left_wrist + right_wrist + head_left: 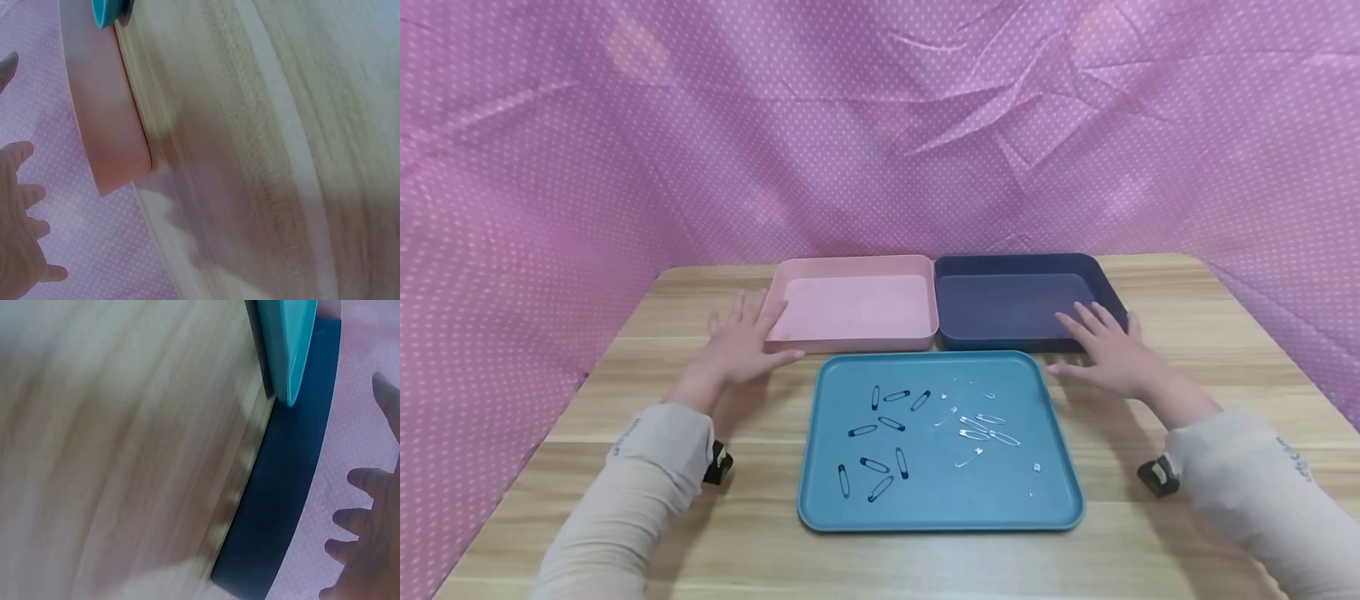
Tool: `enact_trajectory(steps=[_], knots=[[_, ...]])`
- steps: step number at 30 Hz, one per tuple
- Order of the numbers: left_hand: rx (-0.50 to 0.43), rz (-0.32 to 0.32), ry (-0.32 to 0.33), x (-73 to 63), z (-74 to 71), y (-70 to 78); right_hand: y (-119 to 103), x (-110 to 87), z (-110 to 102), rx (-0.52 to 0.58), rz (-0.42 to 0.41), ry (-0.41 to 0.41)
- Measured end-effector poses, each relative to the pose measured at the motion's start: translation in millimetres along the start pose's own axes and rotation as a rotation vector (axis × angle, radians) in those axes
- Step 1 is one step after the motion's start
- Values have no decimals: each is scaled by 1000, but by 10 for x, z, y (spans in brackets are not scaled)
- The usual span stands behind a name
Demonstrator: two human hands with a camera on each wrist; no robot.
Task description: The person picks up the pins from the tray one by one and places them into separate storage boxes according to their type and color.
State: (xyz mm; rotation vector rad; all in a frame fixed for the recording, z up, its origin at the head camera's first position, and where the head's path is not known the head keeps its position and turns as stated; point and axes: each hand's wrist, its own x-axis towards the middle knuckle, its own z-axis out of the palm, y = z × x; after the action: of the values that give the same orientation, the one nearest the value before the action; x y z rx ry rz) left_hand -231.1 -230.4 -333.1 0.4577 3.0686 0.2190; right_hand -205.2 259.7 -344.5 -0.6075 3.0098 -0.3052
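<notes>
My left hand (739, 346) is spread beside the near left corner of a pink tray (850, 343), holding nothing. On the other side, my right hand (1108, 354) spreads its fingers over the near right corner of a navy tray (1015, 343), also holding nothing. Between the hands lies a blue-green tray (940, 517). Several black safety pins (874, 464) are scattered over its left half. Several silver safety pins (1003, 438) lie on its right half, some of them overlapping. In both wrist views the fingers appear straight and apart.
The trays stand on a wood-grain table (745, 533), the pink and navy ones side by side behind the blue-green one. A purple dotted cloth (880, 150) hangs behind and around the table. Black wrist devices (718, 463) show under the sleeves.
</notes>
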Motion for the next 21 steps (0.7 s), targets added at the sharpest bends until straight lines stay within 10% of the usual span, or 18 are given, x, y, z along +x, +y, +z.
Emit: enact_trajectory(steps=[21], knots=[[-6,-19,-1,123,160,-63,-460,100,57,62,-105,-35]])
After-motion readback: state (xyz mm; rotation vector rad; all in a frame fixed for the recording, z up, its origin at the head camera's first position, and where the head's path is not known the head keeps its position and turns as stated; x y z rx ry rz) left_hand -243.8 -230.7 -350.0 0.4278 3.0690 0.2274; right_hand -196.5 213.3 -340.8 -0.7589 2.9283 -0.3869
